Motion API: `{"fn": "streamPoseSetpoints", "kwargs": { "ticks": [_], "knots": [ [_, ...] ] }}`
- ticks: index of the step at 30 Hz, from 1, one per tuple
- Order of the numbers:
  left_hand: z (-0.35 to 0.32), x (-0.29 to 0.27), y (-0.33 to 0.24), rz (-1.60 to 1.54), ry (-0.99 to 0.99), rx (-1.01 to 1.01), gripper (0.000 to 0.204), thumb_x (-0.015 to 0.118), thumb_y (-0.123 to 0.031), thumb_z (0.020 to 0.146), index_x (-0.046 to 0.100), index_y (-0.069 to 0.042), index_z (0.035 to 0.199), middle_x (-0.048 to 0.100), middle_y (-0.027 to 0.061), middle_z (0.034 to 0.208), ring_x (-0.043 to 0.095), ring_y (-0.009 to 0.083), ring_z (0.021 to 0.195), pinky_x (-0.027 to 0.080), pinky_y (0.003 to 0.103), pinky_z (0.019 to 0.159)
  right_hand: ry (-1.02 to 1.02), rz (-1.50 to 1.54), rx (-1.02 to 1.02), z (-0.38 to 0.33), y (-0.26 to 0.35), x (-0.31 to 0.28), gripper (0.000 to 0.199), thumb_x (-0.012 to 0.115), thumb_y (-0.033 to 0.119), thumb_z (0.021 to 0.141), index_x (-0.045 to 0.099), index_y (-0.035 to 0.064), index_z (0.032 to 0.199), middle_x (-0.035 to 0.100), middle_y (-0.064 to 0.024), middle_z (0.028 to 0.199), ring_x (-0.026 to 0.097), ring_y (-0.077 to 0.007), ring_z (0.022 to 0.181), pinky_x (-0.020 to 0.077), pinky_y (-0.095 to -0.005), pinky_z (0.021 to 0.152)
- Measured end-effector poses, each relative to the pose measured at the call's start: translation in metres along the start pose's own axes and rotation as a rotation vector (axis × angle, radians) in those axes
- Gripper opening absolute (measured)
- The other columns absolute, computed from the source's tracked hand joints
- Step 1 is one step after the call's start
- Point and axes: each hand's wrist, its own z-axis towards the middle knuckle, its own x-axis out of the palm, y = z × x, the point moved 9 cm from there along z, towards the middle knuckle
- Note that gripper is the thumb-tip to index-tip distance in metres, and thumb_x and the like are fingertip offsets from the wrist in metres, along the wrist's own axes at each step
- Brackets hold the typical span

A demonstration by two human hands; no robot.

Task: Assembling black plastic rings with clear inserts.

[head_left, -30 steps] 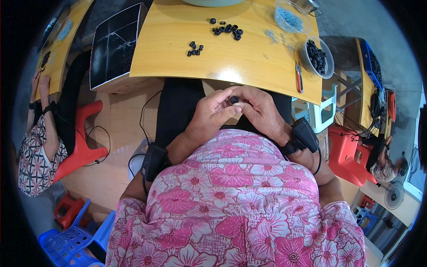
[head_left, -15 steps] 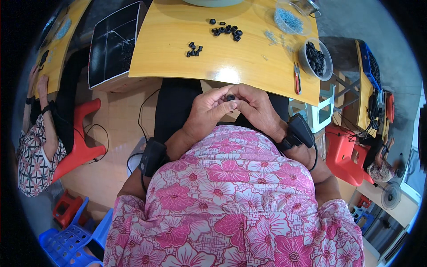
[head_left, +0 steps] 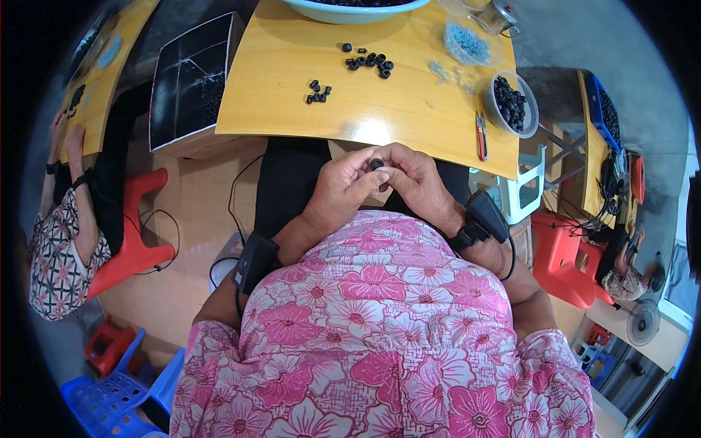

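My left hand and my right hand meet in front of my lap, just off the table's near edge. Pinched between the fingers of both is a small round black part; the fingers cover most of it. On the yellow table beyond lie two loose groups of similar black parts, a larger group and a smaller one nearer and to the left. Red-handled snips rest by the table's right edge, next to a clear tub filled with black parts.
A clear dish of small bluish pieces stands far right, with some scattered beside it. A light-blue basin sits at the far edge, a metal mug at far right. A black-lined box stands left. Another person sits left.
The view has shifted slightly, so more of the basin and the black parts inside it shows. My hands stay together on the small black part, with little change in the fingers.
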Motion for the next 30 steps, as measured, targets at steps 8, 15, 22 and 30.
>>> {"fn": "streamPoseSetpoints", "kwargs": {
  "ticks": [8, 15, 22, 30],
  "knots": [
    [-0.003, -0.003, -0.002, -0.005, -0.038, 0.029, 0.031, 0.058, -0.014, 0.096, 0.056, 0.005, 0.122, 0.062, 0.0033, 0.085, 0.057, 0.0060, 0.076, 0.049, 0.020, 0.069, -0.012, 0.045, 0.017, 0.005, -0.008, 0.002, 0.016, 0.055, 0.008, 0.094, 0.060, -0.0041, 0.104, 0.063, -0.0042, 0.086, 0.057, -0.0090, 0.076, 0.0485, -0.0249, 0.069],
    [-0.003, -0.006, -0.017, -0.078, -0.104, 0.005, 0.027, 0.056, -0.003, 0.094, 0.058, 0.005, 0.120, 0.065, 0.0065, 0.089, 0.062, 0.0091, 0.079, 0.052, 0.023, 0.072, 0.060, 0.713, 0.371, 0.005, -0.034, 0.004, 0.022, 0.058, 0.019, 0.097, 0.061, -0.0005, 0.107, 0.061, -0.0022, 0.084, 0.059, -0.0110, 0.069, 0.0526, -0.0259, 0.066],
    [-0.003, -0.016, -0.009, -0.050, -0.128, 0.012, 0.024, 0.066, -0.001, 0.087, 0.064, 0.002, 0.111, 0.059, -0.0013, 0.089, 0.052, 0.0055, 0.083, 0.043, 0.020, 0.074, 0.100, 0.848, 0.461, 0.000, -0.045, 0.008, 0.024, 0.058, 0.022, 0.096, 0.060, -0.0009, 0.103, 0.061, -0.0044, 0.082, 0.060, -0.0123, 0.065, 0.0548, -0.0278, 0.063],
    [-0.002, -0.017, -0.018, -0.001, -0.118, 0.090, 0.018, 0.064, 0.002, 0.088, 0.065, 0.004, 0.105, 0.064, 0.0060, 0.090, 0.061, 0.0096, 0.080, 0.053, 0.024, 0.074, 0.090, 0.847, 0.492, 0.002, -0.041, 0.009, 0.024, 0.058, 0.023, 0.097, 0.060, -0.0015, 0.100, 0.061, -0.0046, 0.082, 0.060, -0.0133, 0.063, 0.0550, -0.0280, 0.060]
  ]
}}
